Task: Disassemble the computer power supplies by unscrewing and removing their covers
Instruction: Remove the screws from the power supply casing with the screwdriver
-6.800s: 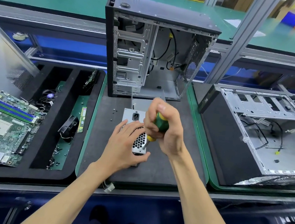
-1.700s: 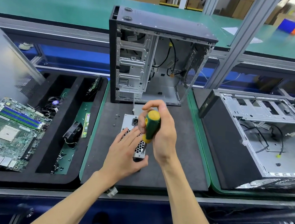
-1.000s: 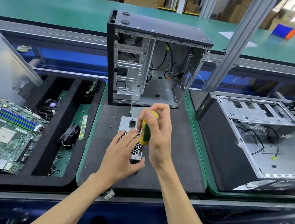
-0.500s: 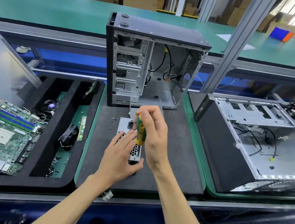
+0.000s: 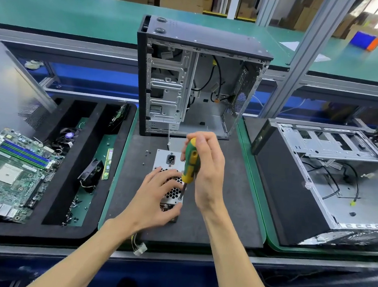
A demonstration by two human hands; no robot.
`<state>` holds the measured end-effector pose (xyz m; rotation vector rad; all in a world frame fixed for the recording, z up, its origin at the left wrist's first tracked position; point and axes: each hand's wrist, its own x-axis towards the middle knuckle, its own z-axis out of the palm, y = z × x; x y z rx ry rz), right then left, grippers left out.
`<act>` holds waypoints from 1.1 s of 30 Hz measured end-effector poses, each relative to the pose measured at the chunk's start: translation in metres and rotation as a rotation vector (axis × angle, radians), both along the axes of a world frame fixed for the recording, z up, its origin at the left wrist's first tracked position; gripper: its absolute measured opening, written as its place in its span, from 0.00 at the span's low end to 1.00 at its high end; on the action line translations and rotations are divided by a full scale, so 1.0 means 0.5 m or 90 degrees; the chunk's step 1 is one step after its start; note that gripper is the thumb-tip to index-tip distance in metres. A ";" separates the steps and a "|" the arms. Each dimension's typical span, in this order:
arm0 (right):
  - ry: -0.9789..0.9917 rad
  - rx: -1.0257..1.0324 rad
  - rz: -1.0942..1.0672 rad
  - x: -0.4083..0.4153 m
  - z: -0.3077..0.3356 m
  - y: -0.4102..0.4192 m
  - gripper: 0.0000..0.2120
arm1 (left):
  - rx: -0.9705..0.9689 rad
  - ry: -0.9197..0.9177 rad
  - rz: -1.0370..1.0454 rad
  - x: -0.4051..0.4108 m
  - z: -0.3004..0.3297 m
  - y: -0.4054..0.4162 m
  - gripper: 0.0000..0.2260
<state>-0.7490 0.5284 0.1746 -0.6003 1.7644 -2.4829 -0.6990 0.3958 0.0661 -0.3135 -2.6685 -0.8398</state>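
Note:
A small silver power supply [image 5: 163,160] with a honeycomb grille and a black socket lies flat on the dark mat [image 5: 223,215]. My left hand [image 5: 156,197] rests on top of it, fingers spread over the grille and thumb pressed against its near end. My right hand [image 5: 206,167] grips a green and yellow screwdriver [image 5: 190,164], held nearly upright. Its tip stands on a screw at the near right corner of the cover. A white connector [image 5: 140,250] on the unit's cables hangs over the mat's front edge.
An open black tower case [image 5: 198,80] stands upright just behind the unit. Another case [image 5: 326,183] lies on its side at the right. A black foam tray [image 5: 39,228] at the left holds a motherboard [image 5: 12,171], a fan [image 5: 90,173] and loose screws. Tiny screws [image 5: 146,154] dot the mat.
The right hand has turned around the screwdriver handle while the tip stays on the same corner screw. The left hand keeps pressing on the unit in the same spot.

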 end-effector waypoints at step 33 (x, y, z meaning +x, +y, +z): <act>-0.065 -0.124 -0.072 -0.020 -0.011 0.029 0.15 | -0.058 0.062 0.035 -0.007 0.020 0.047 0.09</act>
